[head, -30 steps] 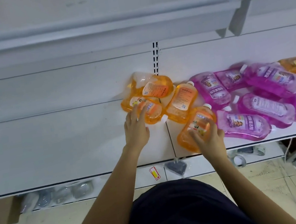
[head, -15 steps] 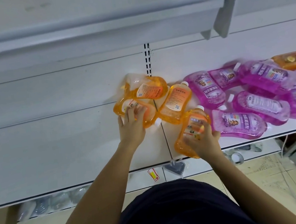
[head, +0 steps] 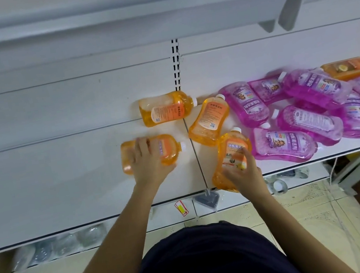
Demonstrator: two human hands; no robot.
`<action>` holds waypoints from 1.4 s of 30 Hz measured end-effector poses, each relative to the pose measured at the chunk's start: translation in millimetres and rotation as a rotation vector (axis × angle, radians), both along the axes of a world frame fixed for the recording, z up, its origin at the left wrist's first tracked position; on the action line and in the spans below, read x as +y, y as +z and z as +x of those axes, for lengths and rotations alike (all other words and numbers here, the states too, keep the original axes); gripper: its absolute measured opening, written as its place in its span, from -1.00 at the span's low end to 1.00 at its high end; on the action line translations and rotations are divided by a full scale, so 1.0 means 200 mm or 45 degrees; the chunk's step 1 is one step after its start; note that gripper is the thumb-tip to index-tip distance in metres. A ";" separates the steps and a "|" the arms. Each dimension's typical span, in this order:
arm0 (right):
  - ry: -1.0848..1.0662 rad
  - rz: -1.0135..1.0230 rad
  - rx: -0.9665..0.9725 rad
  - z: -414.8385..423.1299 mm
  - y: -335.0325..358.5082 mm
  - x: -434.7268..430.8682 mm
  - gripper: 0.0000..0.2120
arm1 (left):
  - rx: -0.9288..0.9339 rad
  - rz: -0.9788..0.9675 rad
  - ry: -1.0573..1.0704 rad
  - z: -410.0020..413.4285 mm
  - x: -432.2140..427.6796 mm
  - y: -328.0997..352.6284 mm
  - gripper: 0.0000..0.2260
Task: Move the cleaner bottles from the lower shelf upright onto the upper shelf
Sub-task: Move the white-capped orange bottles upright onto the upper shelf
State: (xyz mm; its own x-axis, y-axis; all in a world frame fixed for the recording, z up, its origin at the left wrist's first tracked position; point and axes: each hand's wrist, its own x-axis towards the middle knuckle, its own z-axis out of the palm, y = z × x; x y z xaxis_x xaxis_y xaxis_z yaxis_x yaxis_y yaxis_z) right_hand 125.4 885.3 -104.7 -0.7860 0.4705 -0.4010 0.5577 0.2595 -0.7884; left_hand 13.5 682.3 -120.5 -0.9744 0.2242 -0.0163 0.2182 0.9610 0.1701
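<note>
Both hands have drawn their bottles away from the heap since the earlier frames: the left hand (head: 146, 163) has slid one orange bottle (head: 167, 149) leftward, clear of the other orange ones, and the right hand (head: 242, 171) has pulled a second orange bottle (head: 233, 151) toward the front edge of the lower shelf (head: 51, 180), its base now overhanging that edge. The left fingers (head: 139, 146) drape over the lying bottle's body and curl round it, cap pointing right. The right fingers wrap the lower body of the other bottle, cap pointing away from the person.

Two more orange bottles (head: 166, 110) lie flat near the back of the shelf beside the slotted upright (head: 177, 66), and a jumble of purple bottles (head: 292, 139) lies along the right part, some stacked on each other, with another orange bottle (head: 349, 67) at the far back right.

The upper shelf (head: 110, 29) shows no bottles in the part visible. By that, the task looks barely begun: the two gripped bottles have yet to be lifted and stood up there, and every other bottle remains.
</note>
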 end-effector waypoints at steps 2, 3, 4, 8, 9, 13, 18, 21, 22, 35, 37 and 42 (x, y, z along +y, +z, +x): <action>-0.022 -0.033 -0.008 0.02 -0.01 -0.01 -0.26 | 0.064 -0.001 0.130 0.12 -0.06 0.00 -0.28; -0.042 -0.054 -0.015 0.03 -0.02 -0.01 -0.24 | 0.102 -0.007 0.187 0.17 -0.10 0.01 -0.31; -0.056 -0.076 -0.019 0.04 -0.03 -0.02 -0.23 | 0.112 -0.005 0.246 0.21 -0.14 0.01 -0.33; -0.091 -0.149 -0.001 0.04 -0.05 -0.03 -0.23 | -0.278 0.238 0.422 0.26 -0.28 0.03 -0.41; -0.114 -0.162 0.023 0.03 -0.05 -0.03 -0.27 | -0.391 0.354 0.446 0.26 -0.29 0.02 -0.44; -0.142 -0.185 0.123 0.03 -0.02 -0.04 -0.44 | -0.606 0.736 0.482 0.24 -0.34 0.03 -0.36; -0.365 -0.350 -0.079 0.05 -0.04 -0.07 -0.22 | -0.864 1.047 0.664 0.25 -0.32 0.02 -0.67; -0.332 -0.464 -0.141 0.06 -0.03 -0.09 -0.50 | -0.785 0.939 0.747 0.25 -0.31 0.01 -0.49; -0.333 -0.524 -0.142 0.07 -0.04 -0.09 -0.56 | -0.774 0.898 0.764 0.24 -0.31 0.01 -0.45; -0.363 -0.761 -0.100 0.25 -0.08 -0.05 -0.31 | -0.732 1.240 0.617 0.26 -0.39 0.04 -0.66; -0.368 -0.752 -0.026 0.30 -0.08 -0.09 -0.27 | -0.657 1.243 0.561 0.27 -0.43 0.04 -0.60; -0.246 -0.693 0.103 0.37 -0.05 -0.18 -0.28 | -0.495 1.564 0.689 0.40 -0.51 0.04 -0.63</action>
State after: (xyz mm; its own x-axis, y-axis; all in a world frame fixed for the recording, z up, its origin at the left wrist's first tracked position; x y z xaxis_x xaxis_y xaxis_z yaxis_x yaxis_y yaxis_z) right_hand 200.0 848.9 -114.0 -0.7445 0.3513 -0.5677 0.4872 -0.2955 -0.8218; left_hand 93.3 580.2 -112.6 -0.9220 -0.1063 -0.3723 -0.3826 0.1043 0.9180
